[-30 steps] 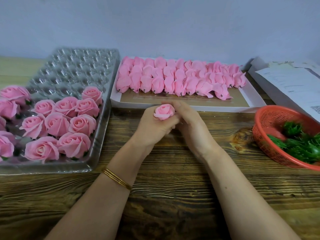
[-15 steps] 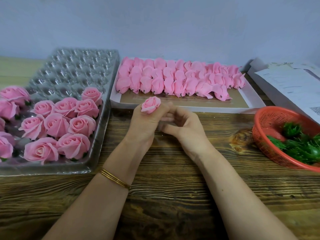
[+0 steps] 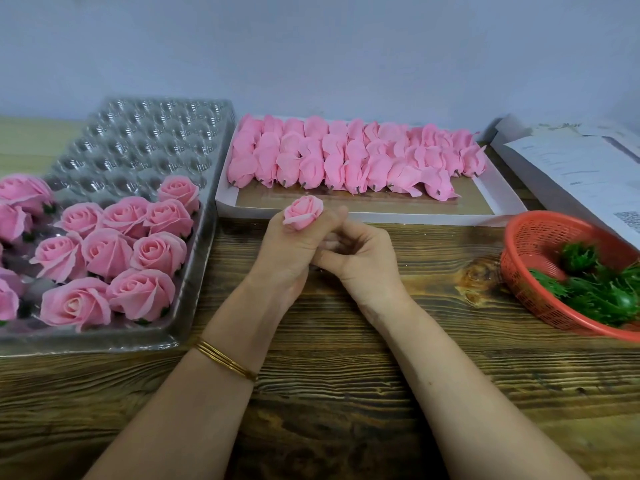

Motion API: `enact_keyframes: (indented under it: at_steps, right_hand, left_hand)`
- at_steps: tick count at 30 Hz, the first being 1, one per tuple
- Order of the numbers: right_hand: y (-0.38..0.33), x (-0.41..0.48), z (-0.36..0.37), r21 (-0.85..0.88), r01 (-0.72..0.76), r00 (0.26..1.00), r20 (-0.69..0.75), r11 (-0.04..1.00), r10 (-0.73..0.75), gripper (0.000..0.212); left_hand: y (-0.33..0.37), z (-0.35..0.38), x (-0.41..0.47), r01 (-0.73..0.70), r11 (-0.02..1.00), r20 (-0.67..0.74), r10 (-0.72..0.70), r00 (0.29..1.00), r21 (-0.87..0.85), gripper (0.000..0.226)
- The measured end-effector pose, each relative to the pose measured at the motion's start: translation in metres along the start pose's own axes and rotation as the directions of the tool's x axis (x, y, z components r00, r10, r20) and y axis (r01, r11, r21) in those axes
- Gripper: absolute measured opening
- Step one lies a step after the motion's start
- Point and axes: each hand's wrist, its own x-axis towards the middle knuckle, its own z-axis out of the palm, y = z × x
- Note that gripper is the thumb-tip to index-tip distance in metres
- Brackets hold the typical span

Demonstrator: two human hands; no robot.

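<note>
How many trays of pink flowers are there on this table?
2. A clear plastic tray at the left holds opened roses; a white cardboard tray at the middle back holds closed buds. More could lie out of frame.

The printed sheets (image 3: 571,174) at the right carry fine print and a square code (image 3: 627,219), too blurred to read.
</note>
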Motion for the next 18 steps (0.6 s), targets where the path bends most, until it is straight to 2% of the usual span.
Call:
enact_keyframes:
  at_steps: [8,18]
  right_hand:
    - [-0.0018,-0.0012,0.0005,-0.011,0.007,0.999,-0.044,1.000,-0.008,0.032]
    - [-0.0049,-0.0029,-0.0001,-0.041,0.029,0.998,-0.046,0.999,-0.031,0.033]
  left_hand:
    - [0.0002,-0.0034,-0.0003,0.017,0.996,0.031,-0.020,0.999,0.086,0.016]
    - [-0.0018,-0.0059,0.0003,0.000,0.995,0.080,-0.008,0.997,0.100,0.021]
